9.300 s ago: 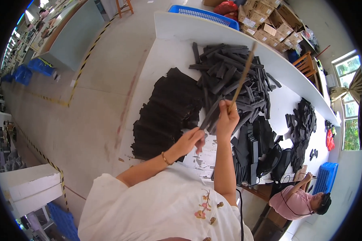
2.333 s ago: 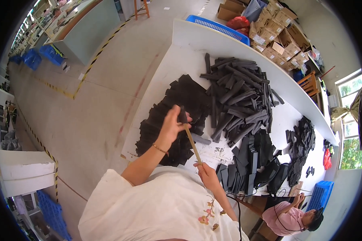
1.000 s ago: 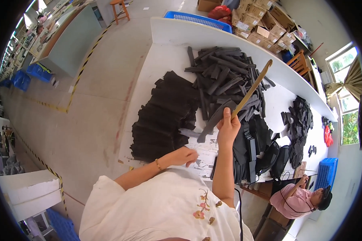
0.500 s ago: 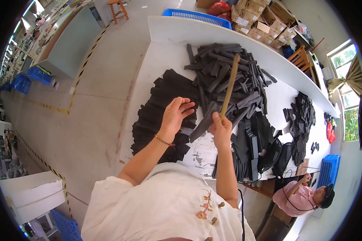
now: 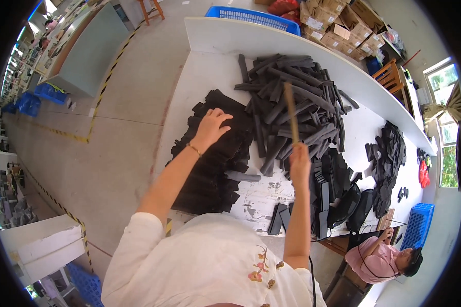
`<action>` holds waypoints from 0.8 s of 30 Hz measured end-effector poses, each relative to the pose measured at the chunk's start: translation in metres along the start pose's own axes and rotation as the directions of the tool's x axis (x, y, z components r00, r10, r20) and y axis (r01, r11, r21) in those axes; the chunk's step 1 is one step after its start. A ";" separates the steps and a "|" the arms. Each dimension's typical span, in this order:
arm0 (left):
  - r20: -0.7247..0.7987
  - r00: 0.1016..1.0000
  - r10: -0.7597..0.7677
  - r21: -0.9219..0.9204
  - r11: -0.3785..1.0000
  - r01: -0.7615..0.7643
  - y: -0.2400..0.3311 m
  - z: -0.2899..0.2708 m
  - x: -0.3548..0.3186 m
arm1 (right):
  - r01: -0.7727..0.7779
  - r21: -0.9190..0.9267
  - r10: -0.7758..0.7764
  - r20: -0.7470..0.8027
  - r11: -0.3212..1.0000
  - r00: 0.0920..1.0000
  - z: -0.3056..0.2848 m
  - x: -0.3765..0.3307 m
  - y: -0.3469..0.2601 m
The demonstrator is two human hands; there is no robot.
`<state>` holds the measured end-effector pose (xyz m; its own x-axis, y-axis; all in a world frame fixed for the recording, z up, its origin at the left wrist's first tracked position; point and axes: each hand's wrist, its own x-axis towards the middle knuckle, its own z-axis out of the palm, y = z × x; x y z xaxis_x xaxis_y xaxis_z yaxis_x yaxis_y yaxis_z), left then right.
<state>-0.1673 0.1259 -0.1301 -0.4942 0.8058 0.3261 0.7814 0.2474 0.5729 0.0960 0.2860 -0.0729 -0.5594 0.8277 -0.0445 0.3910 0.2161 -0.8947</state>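
Note:
My left hand lies with spread fingers on a stack of flat black fabric pieces at the left side of the white table. In my right hand I grip a thin wooden stick that points up and away over a big pile of long black strips. One single black strip lies loose between the stack and my right hand.
More black pieces are piled at the table's near right, and another dark heap lies farther right. A blue basket and cardboard boxes stand beyond the table. Another person sits at the lower right.
My left hand has moved forward and left onto the flat black stack. My right hand has kept the stick, now swung more upright over the strip pile.

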 end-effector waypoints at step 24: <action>0.093 0.928 0.360 -0.100 0.931 -0.351 0.097 -0.024 -0.017 | 0.163 0.069 -0.175 0.245 0.984 0.953 0.071 -0.052 0.031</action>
<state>-0.0922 0.1233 -0.0618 -0.1422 0.8870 0.4393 0.8630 -0.1063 0.4939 0.0856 0.2133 -0.1299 -0.7812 0.6242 0.0052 0.2429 0.3117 -0.9186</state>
